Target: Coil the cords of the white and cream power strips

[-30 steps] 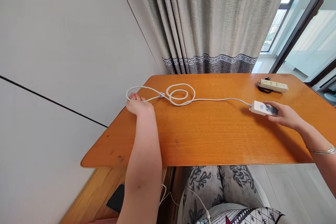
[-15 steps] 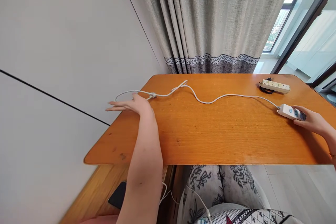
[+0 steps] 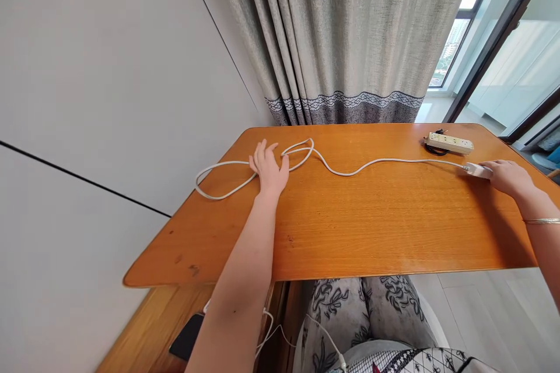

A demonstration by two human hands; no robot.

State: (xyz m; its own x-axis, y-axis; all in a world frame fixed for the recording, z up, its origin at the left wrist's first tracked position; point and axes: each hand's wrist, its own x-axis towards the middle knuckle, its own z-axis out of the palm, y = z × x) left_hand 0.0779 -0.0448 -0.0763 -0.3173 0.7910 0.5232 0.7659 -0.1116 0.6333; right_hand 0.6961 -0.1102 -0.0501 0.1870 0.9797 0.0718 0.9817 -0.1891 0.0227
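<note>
A white cable (image 3: 363, 164) runs across the orange wooden table (image 3: 350, 227). At its left end it forms a loose loop (image 3: 219, 180) near the table's left edge. My left hand (image 3: 269, 168) lies flat on the cable there, fingers stretched out and open. At the right end, my right hand (image 3: 507, 176) rests palm down over the small white power strip (image 3: 476, 170), covering most of it; only its cable end shows.
A second, cream power strip (image 3: 450, 143) with a black cord lies at the table's far right. A grey curtain (image 3: 350, 35) hangs behind the table, a white wall stands to the left. A dark phone (image 3: 188, 335) lies below the table's left edge.
My left hand moved right along the cable and now lies flat on it; the cable's left end spread into a wider loop. My right hand shifted a little back, still over the white strip.
</note>
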